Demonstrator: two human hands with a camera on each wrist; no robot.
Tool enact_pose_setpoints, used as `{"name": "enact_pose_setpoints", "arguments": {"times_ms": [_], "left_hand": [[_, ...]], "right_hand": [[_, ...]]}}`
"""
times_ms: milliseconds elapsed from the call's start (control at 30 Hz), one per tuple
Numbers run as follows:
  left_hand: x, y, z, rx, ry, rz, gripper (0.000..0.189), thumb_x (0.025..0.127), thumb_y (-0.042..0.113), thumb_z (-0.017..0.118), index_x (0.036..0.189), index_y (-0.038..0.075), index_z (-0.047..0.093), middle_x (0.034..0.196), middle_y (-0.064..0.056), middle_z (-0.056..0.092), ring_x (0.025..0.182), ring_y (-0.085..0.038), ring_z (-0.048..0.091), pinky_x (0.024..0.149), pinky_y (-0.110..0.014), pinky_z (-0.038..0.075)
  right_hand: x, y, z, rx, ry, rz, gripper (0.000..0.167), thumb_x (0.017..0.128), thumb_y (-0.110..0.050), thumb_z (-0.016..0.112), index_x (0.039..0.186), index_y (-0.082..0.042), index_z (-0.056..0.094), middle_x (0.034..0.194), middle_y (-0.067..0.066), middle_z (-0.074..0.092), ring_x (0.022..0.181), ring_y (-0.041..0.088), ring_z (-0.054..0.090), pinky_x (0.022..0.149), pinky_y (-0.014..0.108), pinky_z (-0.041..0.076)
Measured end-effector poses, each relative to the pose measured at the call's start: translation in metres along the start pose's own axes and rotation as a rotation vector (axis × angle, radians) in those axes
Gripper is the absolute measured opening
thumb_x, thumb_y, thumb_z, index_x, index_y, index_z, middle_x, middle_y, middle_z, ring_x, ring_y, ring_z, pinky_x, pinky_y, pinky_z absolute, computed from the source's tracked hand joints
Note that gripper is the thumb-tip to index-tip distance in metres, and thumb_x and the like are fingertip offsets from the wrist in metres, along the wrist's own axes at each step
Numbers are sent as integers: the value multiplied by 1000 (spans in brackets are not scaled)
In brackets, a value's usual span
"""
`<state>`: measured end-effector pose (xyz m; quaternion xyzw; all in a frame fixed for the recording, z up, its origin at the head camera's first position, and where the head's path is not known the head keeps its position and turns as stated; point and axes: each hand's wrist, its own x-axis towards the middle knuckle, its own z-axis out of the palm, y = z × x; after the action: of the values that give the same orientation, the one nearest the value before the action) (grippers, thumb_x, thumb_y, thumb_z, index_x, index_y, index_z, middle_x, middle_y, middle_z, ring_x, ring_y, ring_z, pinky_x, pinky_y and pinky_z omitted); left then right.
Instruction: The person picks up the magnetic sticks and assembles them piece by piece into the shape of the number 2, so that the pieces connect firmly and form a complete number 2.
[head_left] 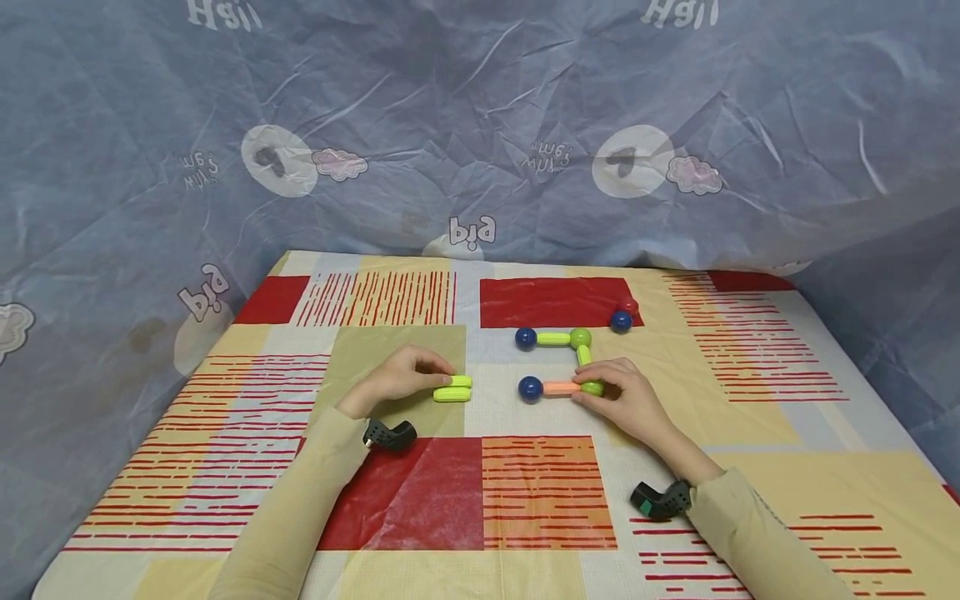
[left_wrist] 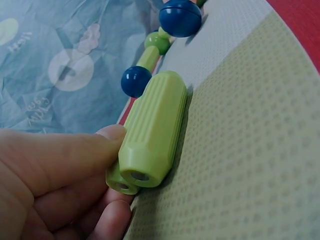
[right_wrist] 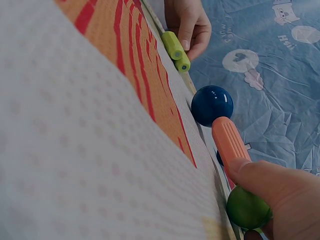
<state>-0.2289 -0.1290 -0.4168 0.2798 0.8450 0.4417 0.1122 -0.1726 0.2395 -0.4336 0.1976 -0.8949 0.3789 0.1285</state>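
Two yellow-green magnetic rods lie side by side on the tablecloth, the near rod (head_left: 452, 395) in front of the far rod (head_left: 461, 381). My left hand (head_left: 401, 377) pinches the far rod near its left end. On the right is a joined shape: a blue ball (head_left: 530, 389), an orange magnetic rod (head_left: 558, 389), a green ball (head_left: 592, 388) partly hidden by fingers, a yellow-green rod (head_left: 583, 356), another green ball (head_left: 581, 337), one more rod (head_left: 553, 339) and a second blue ball (head_left: 527, 338). My right hand (head_left: 626, 400) grips the orange rod where it meets the near green ball.
A loose blue ball (head_left: 621, 322) and a red ball (head_left: 630, 307) sit close together behind the joined shape. The patchwork tablecloth (head_left: 540, 492) covers the table, and a blue-grey printed sheet (head_left: 450, 108) hangs behind it. Each wrist wears a black camera (head_left: 390, 435).
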Motion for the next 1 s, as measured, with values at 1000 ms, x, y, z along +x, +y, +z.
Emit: {"name": "enact_pose_setpoints", "arguments": {"times_ms": [1000], "left_hand": [[3,2,12,-38,118,50,25,90,14,63,112,1,66,104,-6,68,96,-16,61,87,-33,47]], "right_hand": [[-1,1,1,27,9,1,25,76,-24,80,100,-19,73,107,-4,65,101,12,47,83,32,38]]}}
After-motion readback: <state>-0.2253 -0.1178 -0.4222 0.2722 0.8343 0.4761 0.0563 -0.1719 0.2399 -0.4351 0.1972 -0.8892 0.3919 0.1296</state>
